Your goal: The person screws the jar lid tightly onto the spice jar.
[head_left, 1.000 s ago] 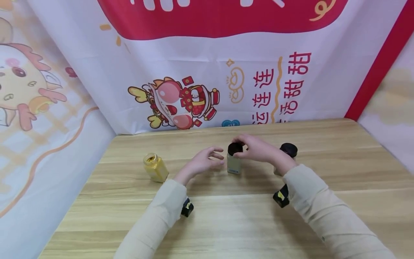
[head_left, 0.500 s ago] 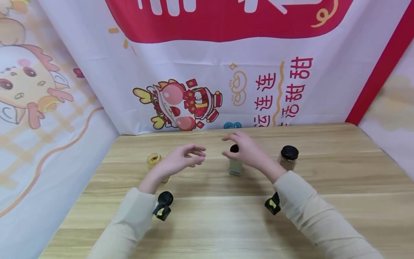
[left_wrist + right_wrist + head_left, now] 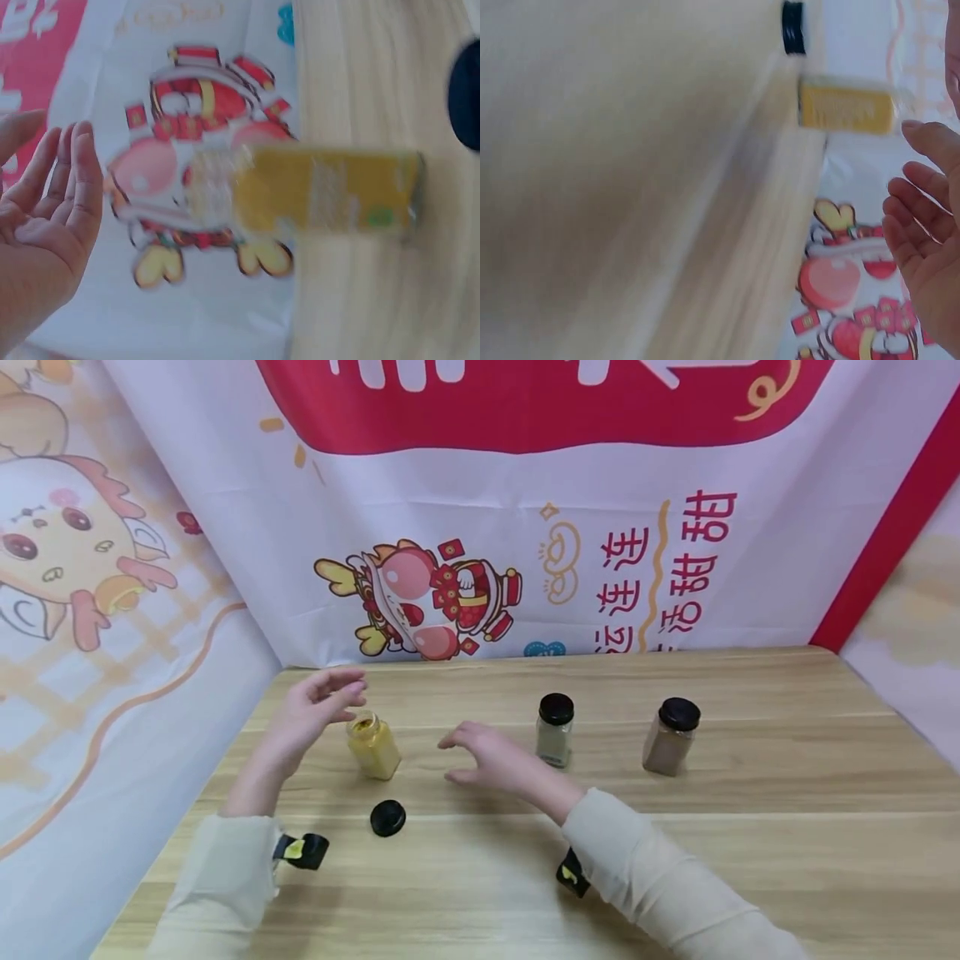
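Observation:
An uncapped glass jar of yellow powder (image 3: 374, 750) stands upright at the left of the table. My left hand (image 3: 313, 714) hovers beside its mouth, fingers loosely bent and holding nothing; in the left wrist view the palm lies apart from the jar (image 3: 322, 187). Between the yellow jar and the middle jar, my right hand (image 3: 491, 760) reaches leftward with thumb and fingers spread, nothing in it. A round black lid (image 3: 387, 817) lies on the wood in front of the yellow jar. The right wrist view shows the same lid (image 3: 793, 28) beyond the yellow jar.
A jar of pale greenish powder (image 3: 554, 735) with a black lid stands right of centre. Farther right is a black-lidded jar of brown powder (image 3: 671, 739). A printed cloth (image 3: 480, 477) hangs behind the table's back edge.
My right hand has left the pale green jar, now capped, and moved left. My left hand has also moved left, to the yellow jar's mouth, uncovering the lid on the table.

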Demonstrator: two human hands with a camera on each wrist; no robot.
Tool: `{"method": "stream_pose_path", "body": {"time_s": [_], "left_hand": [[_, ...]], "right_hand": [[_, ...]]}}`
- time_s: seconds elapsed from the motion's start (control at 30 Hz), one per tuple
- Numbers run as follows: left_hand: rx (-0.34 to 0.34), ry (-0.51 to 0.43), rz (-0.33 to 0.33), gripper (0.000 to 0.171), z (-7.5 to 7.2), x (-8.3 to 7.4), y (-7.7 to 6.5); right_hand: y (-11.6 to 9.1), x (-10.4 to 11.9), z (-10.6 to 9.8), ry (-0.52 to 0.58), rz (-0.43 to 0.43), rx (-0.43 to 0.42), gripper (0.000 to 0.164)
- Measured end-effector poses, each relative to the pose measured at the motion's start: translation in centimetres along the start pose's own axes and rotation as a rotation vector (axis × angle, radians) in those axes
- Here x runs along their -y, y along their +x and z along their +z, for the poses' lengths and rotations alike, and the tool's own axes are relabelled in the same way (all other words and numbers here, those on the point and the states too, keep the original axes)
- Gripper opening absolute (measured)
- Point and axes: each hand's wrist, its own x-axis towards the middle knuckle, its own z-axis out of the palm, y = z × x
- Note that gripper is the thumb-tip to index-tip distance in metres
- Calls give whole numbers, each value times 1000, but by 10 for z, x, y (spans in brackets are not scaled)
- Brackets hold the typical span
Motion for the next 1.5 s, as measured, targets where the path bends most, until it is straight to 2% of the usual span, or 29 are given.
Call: {"method": "stream_pose_path", "body": {"time_s": [0.13,0.3,0.4,0.53,0.7,0.9,1.17,1.5], "left_hand": [[-50,-57,-36,60,-14,23,-3],[-67,-103,-131,59,-22,52,-2],[-11,-56,-155,55,-23,67,-1],[103,7,-133,58,-20,80,1],[197,15,-117,71,-12,86,7],[246,9,-124,79,-5,89,12],[255,-33,-134,76,-3,90,13],[248,-17,-165,75,-4,92,11]], "right_hand": [[6,7,17,-29,-4,29,37],[11,16,36,-60,-57,30,36],[13,22,45,-56,-92,58,37],[15,26,57,-66,-111,89,38],[19,29,69,-85,-124,94,43],[24,33,76,-124,-148,100,42],[28,38,79,-137,-124,141,53],[30,41,81,-162,-94,145,40]]}}
